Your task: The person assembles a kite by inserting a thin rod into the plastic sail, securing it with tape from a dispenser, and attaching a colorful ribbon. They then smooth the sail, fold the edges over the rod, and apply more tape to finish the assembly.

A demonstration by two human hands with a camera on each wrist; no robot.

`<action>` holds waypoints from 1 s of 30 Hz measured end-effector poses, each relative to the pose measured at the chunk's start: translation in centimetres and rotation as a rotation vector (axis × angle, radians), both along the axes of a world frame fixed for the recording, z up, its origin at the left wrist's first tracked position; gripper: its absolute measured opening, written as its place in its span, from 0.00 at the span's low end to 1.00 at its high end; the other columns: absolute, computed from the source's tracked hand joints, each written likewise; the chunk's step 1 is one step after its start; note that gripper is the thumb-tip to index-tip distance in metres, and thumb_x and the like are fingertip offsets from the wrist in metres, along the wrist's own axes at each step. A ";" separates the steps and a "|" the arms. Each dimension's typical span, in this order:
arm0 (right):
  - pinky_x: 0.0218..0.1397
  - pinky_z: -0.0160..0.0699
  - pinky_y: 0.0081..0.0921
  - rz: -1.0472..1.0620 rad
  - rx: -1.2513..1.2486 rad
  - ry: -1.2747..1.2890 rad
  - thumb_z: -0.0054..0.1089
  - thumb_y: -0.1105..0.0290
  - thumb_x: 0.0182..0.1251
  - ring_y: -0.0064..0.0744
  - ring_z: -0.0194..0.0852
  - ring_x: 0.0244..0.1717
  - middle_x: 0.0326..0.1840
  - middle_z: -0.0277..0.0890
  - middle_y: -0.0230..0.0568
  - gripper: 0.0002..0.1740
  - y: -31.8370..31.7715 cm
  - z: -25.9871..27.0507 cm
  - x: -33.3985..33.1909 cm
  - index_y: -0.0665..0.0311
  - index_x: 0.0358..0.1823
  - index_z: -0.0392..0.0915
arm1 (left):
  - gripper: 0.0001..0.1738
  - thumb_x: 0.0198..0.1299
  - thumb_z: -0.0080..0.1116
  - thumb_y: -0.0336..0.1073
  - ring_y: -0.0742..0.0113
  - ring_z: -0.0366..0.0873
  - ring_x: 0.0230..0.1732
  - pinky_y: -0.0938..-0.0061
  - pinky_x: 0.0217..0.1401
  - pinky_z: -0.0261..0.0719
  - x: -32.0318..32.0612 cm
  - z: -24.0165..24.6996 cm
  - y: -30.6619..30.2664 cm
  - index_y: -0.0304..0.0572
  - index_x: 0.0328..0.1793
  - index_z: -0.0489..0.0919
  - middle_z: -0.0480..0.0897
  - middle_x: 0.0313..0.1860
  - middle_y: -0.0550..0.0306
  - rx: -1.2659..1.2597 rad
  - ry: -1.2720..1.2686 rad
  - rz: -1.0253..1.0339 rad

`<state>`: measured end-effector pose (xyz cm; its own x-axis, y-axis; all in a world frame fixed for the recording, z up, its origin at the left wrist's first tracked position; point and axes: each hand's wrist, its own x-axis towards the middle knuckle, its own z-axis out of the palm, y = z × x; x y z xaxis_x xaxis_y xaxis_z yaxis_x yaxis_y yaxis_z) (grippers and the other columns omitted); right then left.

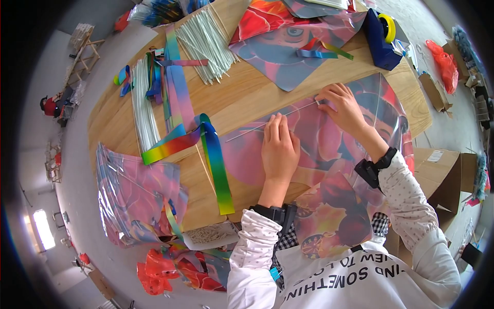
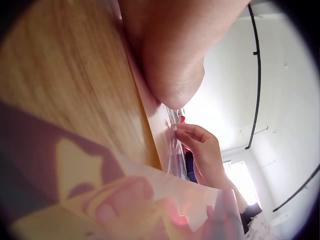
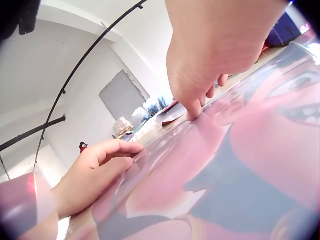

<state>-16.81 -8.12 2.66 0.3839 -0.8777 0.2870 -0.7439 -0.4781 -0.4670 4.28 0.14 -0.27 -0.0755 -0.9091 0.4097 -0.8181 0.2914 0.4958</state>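
A printed film sheet point(image 1: 309, 139) lies on the wooden table, with a thin white rod point(image 1: 247, 131) slanting along its upper edge. My left hand point(image 1: 280, 149) rests on the sheet, fingers nearly straight and tips at the rod. To its right, my right hand point(image 1: 346, 110) pinches the rod's upper end between thumb and fingers. The left wrist view shows the right hand point(image 2: 202, 155) with its fingertips together at a small whitish bit, beyond my left hand point(image 2: 175, 55). In the right wrist view, the left hand point(image 3: 95, 172) touches the sheet's edge; the right fingertips are partly hidden.
Bundles of white rods point(image 1: 206, 46) and rainbow ribbons point(image 1: 218, 170) lie on the table's left part. Another printed sheet point(image 1: 278, 56) and a blue tape dispenser point(image 1: 380, 46) are at the far side. A tray of small pieces point(image 1: 211, 237) sits at the near left edge.
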 end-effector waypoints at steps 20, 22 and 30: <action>0.67 0.69 0.43 -0.078 -0.061 -0.023 0.72 0.73 0.57 0.47 0.71 0.62 0.55 0.77 0.39 0.20 1.8 0.1 1.2 0.60 0.51 0.78 | 0.22 0.63 0.56 0.27 0.41 0.73 0.67 0.55 0.67 0.78 -0.1 0.1 0.1 0.28 0.64 0.75 0.76 0.64 0.40 -0.013 -0.023 0.004; 0.67 0.69 0.45 -0.067 -0.042 -0.089 0.71 0.74 0.57 0.49 0.71 0.63 0.57 0.76 0.41 0.22 3.2 0.0 1.2 0.61 0.54 0.77 | 0.22 0.63 0.56 0.27 0.41 0.73 0.67 0.54 0.67 0.78 0.0 0.1 0.1 0.28 0.64 0.75 0.76 0.64 0.40 -0.016 -0.031 0.004; 0.78 0.62 0.45 0.036 0.031 0.043 0.66 0.67 0.64 0.48 0.58 0.79 0.77 0.64 0.47 0.34 6.0 -0.8 1.2 0.67 0.72 0.67 | 0.21 0.64 0.55 0.25 0.39 0.75 0.65 0.54 0.65 0.80 -0.2 0.6 0.0 0.26 0.63 0.75 0.76 0.62 0.38 -0.024 -0.071 -0.016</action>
<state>-15.56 -2.15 1.87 0.4268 -0.8713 0.2421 -0.7463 -0.4906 -0.4498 4.12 0.18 0.29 -0.1195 -0.8973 0.4249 -0.8460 0.3160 0.4294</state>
